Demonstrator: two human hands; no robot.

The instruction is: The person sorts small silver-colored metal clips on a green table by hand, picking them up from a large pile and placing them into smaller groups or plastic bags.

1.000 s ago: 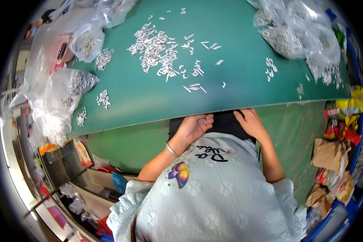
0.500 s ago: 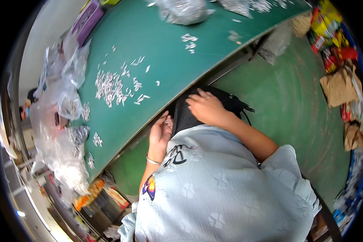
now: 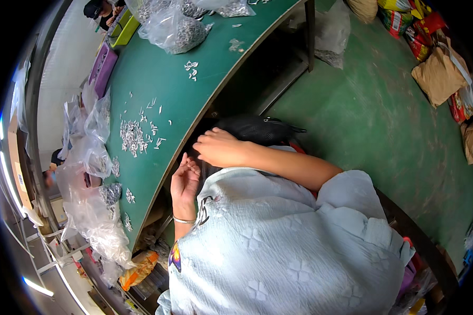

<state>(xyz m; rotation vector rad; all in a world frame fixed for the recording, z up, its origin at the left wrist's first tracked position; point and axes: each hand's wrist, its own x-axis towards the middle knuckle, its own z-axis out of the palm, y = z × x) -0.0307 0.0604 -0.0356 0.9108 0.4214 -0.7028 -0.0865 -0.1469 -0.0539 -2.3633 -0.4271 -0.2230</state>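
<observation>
My left hand (image 3: 185, 181) is palm up just below the table's edge, its fingers curled in. Whatever lies in those fingers is too small to make out. Close beside it, my right hand (image 3: 216, 148) is held over my lap with its back up and fingers bent down; its fingertips are partly hidden. Under and beyond the right hand lies a black cloth or bag (image 3: 257, 130). On the green table (image 3: 157, 79), past my left hand, a loose heap of small silver metal pieces (image 3: 133, 137) is spread out.
Clear plastic bags of silver pieces (image 3: 176, 34) stand at the table's far end. More plastic bags (image 3: 92, 210) line its left side, near a purple basket (image 3: 102, 68) and a yellow-green tray (image 3: 125, 30). Brown paper bags (image 3: 439, 76) sit on the floor at right. Other people are beyond the table.
My right hand has come left off the black cloth or bag, close to my left hand, and its fingers have bent in. The view has shifted, so the table appears further left.
</observation>
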